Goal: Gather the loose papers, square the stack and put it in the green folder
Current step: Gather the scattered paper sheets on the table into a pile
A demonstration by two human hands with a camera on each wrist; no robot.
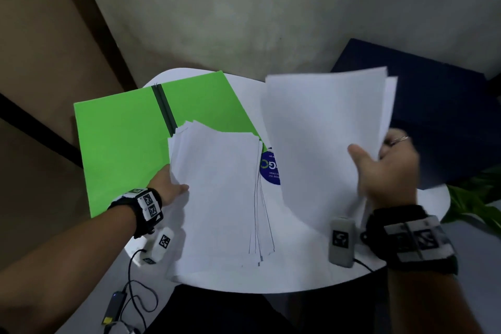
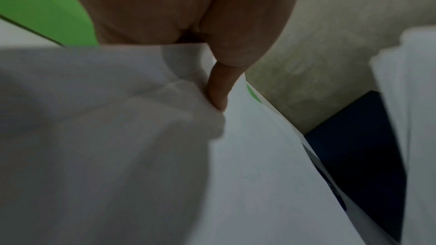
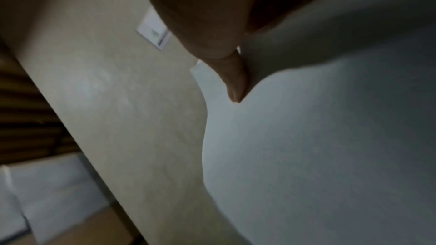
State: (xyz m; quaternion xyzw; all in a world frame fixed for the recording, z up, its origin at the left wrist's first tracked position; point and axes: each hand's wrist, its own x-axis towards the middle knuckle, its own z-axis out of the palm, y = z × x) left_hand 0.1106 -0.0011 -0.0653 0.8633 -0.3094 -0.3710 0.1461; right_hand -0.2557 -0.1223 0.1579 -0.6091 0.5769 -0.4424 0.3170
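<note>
A person stands over a small white round table (image 1: 311,276), seen from above, with both forearms reaching in from the bottom of the frame. The green folder (image 1: 122,149) lies open and flat in the left-centre of the head view, its dark spine running diagonally through the middle, and part of it hangs past the table's edge. The left hand (image 1: 170,184) grips the left edge of an untidy stack of white papers (image 1: 219,192) at frame centre, thumb on top; the sheets are fanned, with staggered edges on the right and top. The stack's upper left corner overlaps the folder. In the left wrist view the thumb (image 2: 219,88) presses into the buckled paper.

The right hand (image 1: 385,171), at centre right, pinches a second bundle of sheets (image 1: 325,138) raised off the table and tilted up, thumb in front and fingers behind. A ring shows on one finger. Between the two bundles a round blue label (image 1: 269,171) shows on the tabletop. A dark blue box (image 1: 433,116) sits in the upper right, and green leaves (image 1: 477,203) at the right edge.
</note>
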